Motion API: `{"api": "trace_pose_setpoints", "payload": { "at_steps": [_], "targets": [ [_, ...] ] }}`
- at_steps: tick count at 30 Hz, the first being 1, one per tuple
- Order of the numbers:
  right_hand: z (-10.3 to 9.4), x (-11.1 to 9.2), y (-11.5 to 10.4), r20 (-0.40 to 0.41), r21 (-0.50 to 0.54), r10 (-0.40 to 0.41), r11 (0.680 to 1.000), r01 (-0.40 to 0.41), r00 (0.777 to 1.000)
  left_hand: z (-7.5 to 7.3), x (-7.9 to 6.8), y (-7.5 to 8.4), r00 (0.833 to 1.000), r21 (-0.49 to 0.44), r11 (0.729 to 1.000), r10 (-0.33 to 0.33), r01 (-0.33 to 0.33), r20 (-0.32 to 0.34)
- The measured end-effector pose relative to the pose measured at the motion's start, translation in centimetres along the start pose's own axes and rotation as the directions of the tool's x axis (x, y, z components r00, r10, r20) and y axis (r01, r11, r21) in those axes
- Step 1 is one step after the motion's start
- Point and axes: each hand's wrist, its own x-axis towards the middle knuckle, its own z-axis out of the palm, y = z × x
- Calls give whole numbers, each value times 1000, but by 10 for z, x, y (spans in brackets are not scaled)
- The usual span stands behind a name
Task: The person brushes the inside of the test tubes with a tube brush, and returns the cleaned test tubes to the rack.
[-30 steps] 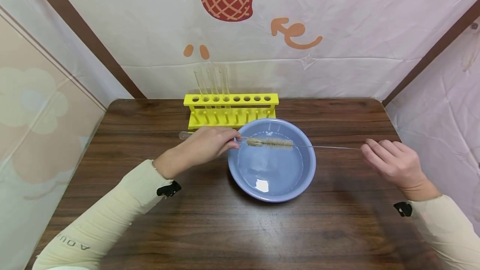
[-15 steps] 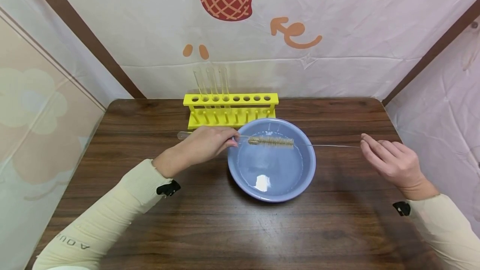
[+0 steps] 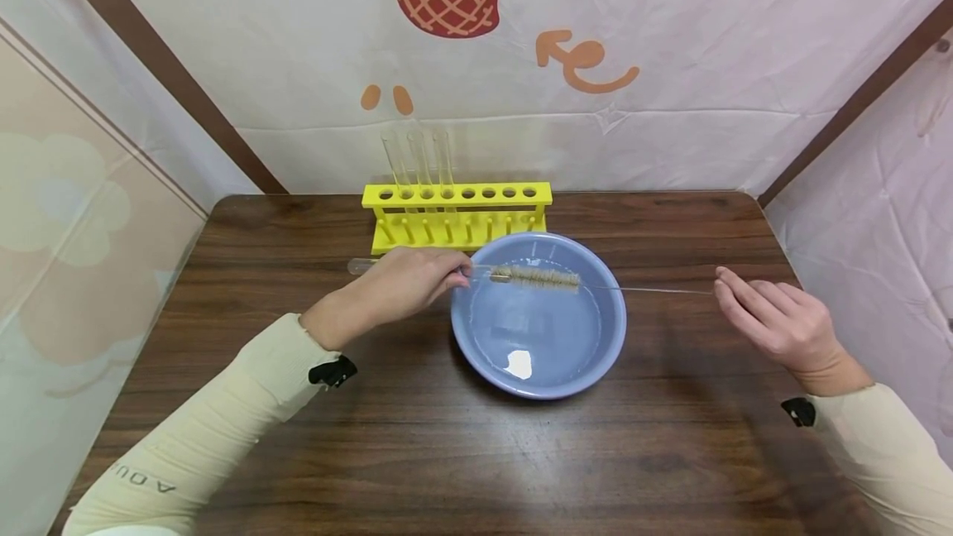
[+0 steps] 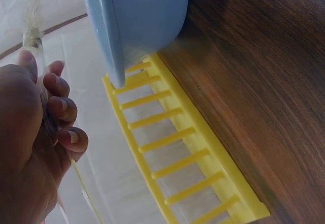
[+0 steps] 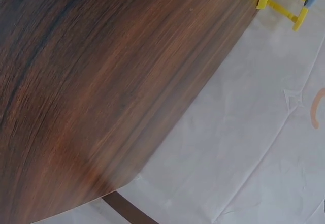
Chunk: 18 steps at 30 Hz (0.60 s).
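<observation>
My left hand [image 3: 420,281] grips a clear glass test tube [image 3: 361,266], held level with its rounded end poking out to the left. The tube's mouth points right, over the blue basin [image 3: 536,387] of water. A test tube brush [image 3: 543,278] has the tip of its tan bristles at the tube's mouth; most of the bristles show outside it. In the left wrist view, the fingers curl round the tube, with bristles [image 4: 31,18] beyond its mouth. To the right of the basin, my right hand [image 3: 778,325] pinches the end of the brush's thin wire handle [image 3: 663,290].
Behind the basin stands a yellow test tube rack [image 3: 457,194] with three clear test tubes [image 3: 419,160] upright in its left part. The basin overlaps the rack's front right corner in the head view. A printed cloth wall [image 3: 670,139] rises behind the wooden table [image 3: 476,470].
My left hand and the test tube have shifted slightly left. The bristles have moved only a little, and the right hand keeps its pinch on the wire in almost the same place.
</observation>
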Motion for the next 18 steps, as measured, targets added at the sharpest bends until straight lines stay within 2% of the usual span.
{"api": "trace_pose_setpoints", "payload": {
  "at_steps": [7,18],
  "targets": [
    [3,5,-1,12,49,46,998,-47,999,1,3,4,999,30,999,32,-32,-17],
    [17,15,-13,98,127,15,991,-28,995,-3,11,13,1000,39,999,14,-15,19]
  ]
}}
